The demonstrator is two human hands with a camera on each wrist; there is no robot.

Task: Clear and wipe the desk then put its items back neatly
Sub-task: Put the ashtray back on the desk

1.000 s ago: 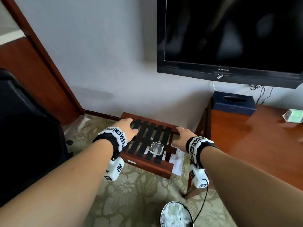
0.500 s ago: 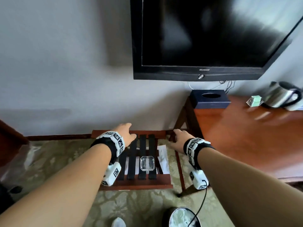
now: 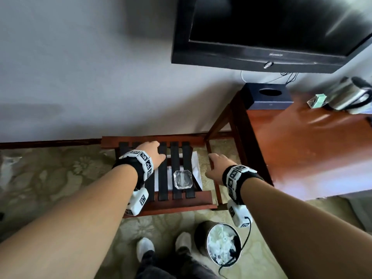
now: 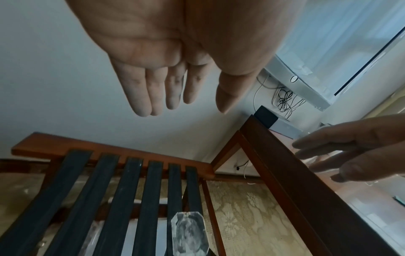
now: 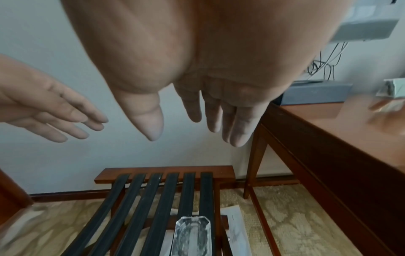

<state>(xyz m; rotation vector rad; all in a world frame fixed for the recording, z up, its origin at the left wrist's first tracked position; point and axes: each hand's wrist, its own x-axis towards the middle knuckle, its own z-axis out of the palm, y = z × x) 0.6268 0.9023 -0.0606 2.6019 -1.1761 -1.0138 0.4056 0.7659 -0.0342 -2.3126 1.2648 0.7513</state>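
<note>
The red-brown wooden desk (image 3: 312,148) stands on the right; it also shows in the wrist views (image 4: 306,173) (image 5: 350,135). At its back sit a dark blue tissue box (image 3: 268,97) (image 5: 315,93), a green item in a clear holder (image 3: 318,100) and a steel kettle (image 3: 350,95). A glass ashtray (image 3: 183,179) (image 4: 189,235) (image 5: 192,237) lies on the strapped luggage rack (image 3: 171,204). My left hand (image 3: 153,154) (image 4: 175,97) hovers open over the rack's straps. My right hand (image 3: 217,166) (image 5: 195,107) is open and empty between rack and desk leg.
White paper sheets (image 5: 236,230) lie on the carpet under the rack. A round bin (image 3: 221,244) with a white liner stands by my feet. A black TV (image 3: 271,27) hangs on the wall above the desk, with cables behind it.
My view has swung right and down, bringing the desk, kettle and bin into sight. Both hands stay open above the rack; the right one has drifted toward the desk leg.
</note>
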